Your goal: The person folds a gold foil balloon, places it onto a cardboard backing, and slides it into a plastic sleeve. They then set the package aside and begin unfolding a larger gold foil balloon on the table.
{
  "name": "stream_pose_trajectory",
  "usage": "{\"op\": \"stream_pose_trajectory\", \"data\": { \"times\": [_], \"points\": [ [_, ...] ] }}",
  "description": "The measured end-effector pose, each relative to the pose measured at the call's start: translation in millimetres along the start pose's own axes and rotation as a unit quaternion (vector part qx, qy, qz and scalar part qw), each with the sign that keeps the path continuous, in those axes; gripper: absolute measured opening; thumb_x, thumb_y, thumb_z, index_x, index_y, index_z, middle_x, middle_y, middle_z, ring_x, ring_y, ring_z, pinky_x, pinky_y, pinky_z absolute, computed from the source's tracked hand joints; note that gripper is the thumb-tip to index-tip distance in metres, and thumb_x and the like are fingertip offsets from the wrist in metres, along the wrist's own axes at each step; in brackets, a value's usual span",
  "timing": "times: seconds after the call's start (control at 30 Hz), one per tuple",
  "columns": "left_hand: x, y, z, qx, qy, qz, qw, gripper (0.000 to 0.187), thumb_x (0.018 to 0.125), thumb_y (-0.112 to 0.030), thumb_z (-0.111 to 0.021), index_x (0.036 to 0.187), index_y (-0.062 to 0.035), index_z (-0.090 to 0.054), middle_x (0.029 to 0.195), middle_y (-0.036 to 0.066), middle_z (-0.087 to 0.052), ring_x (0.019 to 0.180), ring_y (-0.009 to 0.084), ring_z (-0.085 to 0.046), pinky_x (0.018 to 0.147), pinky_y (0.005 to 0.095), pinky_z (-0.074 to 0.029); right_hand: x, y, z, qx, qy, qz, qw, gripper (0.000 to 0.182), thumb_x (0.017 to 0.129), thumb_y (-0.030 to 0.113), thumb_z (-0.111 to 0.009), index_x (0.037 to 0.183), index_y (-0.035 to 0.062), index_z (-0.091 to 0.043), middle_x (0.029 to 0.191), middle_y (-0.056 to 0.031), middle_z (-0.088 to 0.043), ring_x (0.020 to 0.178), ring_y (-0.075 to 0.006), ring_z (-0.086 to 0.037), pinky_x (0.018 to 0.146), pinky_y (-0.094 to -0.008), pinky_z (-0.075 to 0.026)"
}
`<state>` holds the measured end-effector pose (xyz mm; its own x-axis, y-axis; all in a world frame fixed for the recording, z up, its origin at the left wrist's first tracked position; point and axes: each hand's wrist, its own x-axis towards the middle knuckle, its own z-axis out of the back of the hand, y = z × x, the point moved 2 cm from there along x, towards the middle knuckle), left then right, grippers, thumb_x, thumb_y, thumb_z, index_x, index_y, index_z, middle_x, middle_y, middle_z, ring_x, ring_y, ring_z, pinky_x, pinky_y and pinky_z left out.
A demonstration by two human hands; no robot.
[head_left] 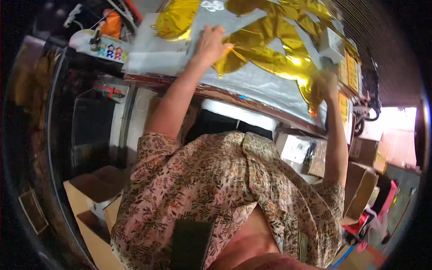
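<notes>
A shiny gold foil balloon (265, 56), flat and uninflated, stretches across the table between my two hands. My left hand (210, 45) rests on the tabletop at the balloon's left end, fingers bent forward and thumb apart, touching the foil edge. At the balloon's right end is my right hand (326, 85), smeared by motion, its fingers hard to make out against the foil. Another gold foil piece (177, 18) lies beyond my left hand, and more gold foil (310, 18) covers the far right.
The table (157, 58) has a worn reddish front edge. On its right stand a white box-like object (331, 46) and orange-yellow boxes (348, 72). A sign with cartoon figures (108, 50) is at the left. Open cardboard boxes (90, 186) stand below on the left.
</notes>
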<state>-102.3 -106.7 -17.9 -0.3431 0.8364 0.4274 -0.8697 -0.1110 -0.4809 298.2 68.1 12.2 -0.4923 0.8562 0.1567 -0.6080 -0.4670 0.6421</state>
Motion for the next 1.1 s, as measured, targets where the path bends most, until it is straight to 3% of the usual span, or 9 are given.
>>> {"op": "stream_pose_trajectory", "data": {
  "times": [0.1, 0.17, 0.2, 0.27, 0.37, 0.53, 0.73, 0.9, 1.1],
  "points": [
    [-5, -1, 8, -0.055, 0.057, 0.042, 0.996, 0.05, 0.079, -0.022, -0.085, 0.12, -0.0062, -0.063, 0.108, 0.016, -0.069, 0.101, 0.0363, -0.066, 0.088, 0.0436, -0.053, 15, -9, -2, -0.307, 0.027, -0.005, 0.951, 0.029, 0.089, 0.031, -0.072, 0.104, 0.0053, -0.074, 0.091, -0.0149, -0.076, 0.079, -0.0374, -0.07, 0.069, -0.0433, -0.054],
    [-9, 2, 10, -0.107, 0.066, 0.036, 0.991, 0.053, 0.077, -0.023, -0.086, 0.123, -0.0088, -0.063, 0.106, 0.013, -0.072, 0.091, 0.0325, -0.069, 0.08, 0.0417, -0.055, 4, 71, -17, -0.494, -0.009, 0.014, 0.869, 0.043, 0.089, 0.034, -0.072, 0.125, 0.0121, -0.066, 0.118, -0.0134, -0.072, 0.105, -0.0325, -0.068, 0.09, -0.0493, -0.051],
    [-10, 2, 12, -0.105, 0.064, 0.042, 0.992, 0.053, 0.077, -0.023, -0.086, 0.123, -0.0088, -0.063, 0.106, 0.013, -0.072, 0.091, 0.0325, -0.069, 0.08, 0.0417, -0.055, 3, 76, -29, -0.47, -0.015, 0.086, 0.878, 0.059, 0.091, 0.039, -0.069, 0.143, 0.0185, -0.053, 0.145, -0.0118, -0.056, 0.131, -0.0295, -0.054, 0.108, -0.0545, -0.04],
    [-9, 1, 21, -0.133, 0.061, 0.037, 0.989, 0.048, 0.079, -0.024, -0.084, 0.121, -0.0086, -0.066, 0.105, 0.011, -0.072, 0.084, 0.03, -0.069, 0.077, 0.0397, -0.055, 2, 105, -69, -0.401, -0.008, 0.228, 0.887, 0.063, 0.093, 0.043, -0.065, 0.149, 0.0193, -0.046, 0.159, -0.0099, -0.041, 0.144, -0.0283, -0.041, 0.115, -0.0579, -0.031],
    [3, 28, 50, -0.195, 0.073, -0.037, 0.977, 0.035, 0.083, -0.024, -0.081, 0.112, -0.0074, -0.072, 0.102, 0.011, -0.073, 0.08, 0.028, -0.068, 0.075, 0.0372, -0.055, 1, 135, -118, -0.33, 0.077, 0.306, 0.89, 0.065, 0.098, 0.039, -0.061, 0.155, 0.0156, -0.04, 0.161, -0.0123, -0.037, 0.149, -0.0333, -0.032, 0.119, -0.0557, -0.023],
    [24, 133, 129, -0.015, 0.023, -0.163, 0.986, 0.026, 0.082, -0.02, -0.081, 0.102, -0.0041, -0.078, 0.099, 0.009, -0.074, 0.092, 0.0214, -0.07, 0.085, 0.0302, -0.054, 8, 129, -135, -0.247, 0.142, 0.239, 0.928, 0.06, 0.099, 0.035, -0.06, 0.154, 0.0161, -0.041, 0.161, -0.0131, -0.037, 0.149, -0.0343, -0.032, 0.119, -0.0597, -0.022],
    [24, 185, 121, -0.082, 0.084, -0.029, 0.993, 0.025, 0.08, -0.015, -0.083, 0.102, -0.0041, -0.079, 0.103, 0.006, -0.073, 0.093, 0.0197, -0.07, 0.086, 0.0286, -0.053, 19, 164, -119, -0.311, 0.221, 0.2, 0.902, 0.063, 0.09, 0.021, -0.072, 0.148, 0.0139, -0.048, 0.159, -0.0124, -0.04, 0.149, -0.0343, -0.034, 0.117, -0.066, -0.023],
    [32, 184, 121, -0.114, 0.119, 0.028, 0.986, 0.021, 0.084, -0.019, -0.079, 0.1, -0.0037, -0.078, 0.097, 0.005, -0.074, 0.092, 0.0173, -0.07, 0.083, 0.0281, -0.053, 54, 224, -141, -0.137, 0.124, 0.334, 0.924, 0.042, 0.092, 0.006, -0.068, 0.133, 0.009, -0.063, 0.138, -0.0143, -0.062, 0.133, -0.035, -0.054, 0.114, -0.046, -0.038],
    [65, 182, 133, -0.058, 0.17, 0.045, 0.983, 0.021, 0.089, -0.023, -0.073, 0.1, -0.005, -0.078, 0.096, 0.007, -0.075, 0.092, 0.0176, -0.071, 0.082, 0.0297, -0.053, 127, 280, -217, 0.022, 0.114, 0.34, 0.933, 0.052, 0.089, 0.008, -0.071, 0.139, 0.011, -0.059, 0.139, -0.0182, -0.061, 0.124, -0.0348, -0.061, 0.106, -0.0374, -0.047]
  ]
}}
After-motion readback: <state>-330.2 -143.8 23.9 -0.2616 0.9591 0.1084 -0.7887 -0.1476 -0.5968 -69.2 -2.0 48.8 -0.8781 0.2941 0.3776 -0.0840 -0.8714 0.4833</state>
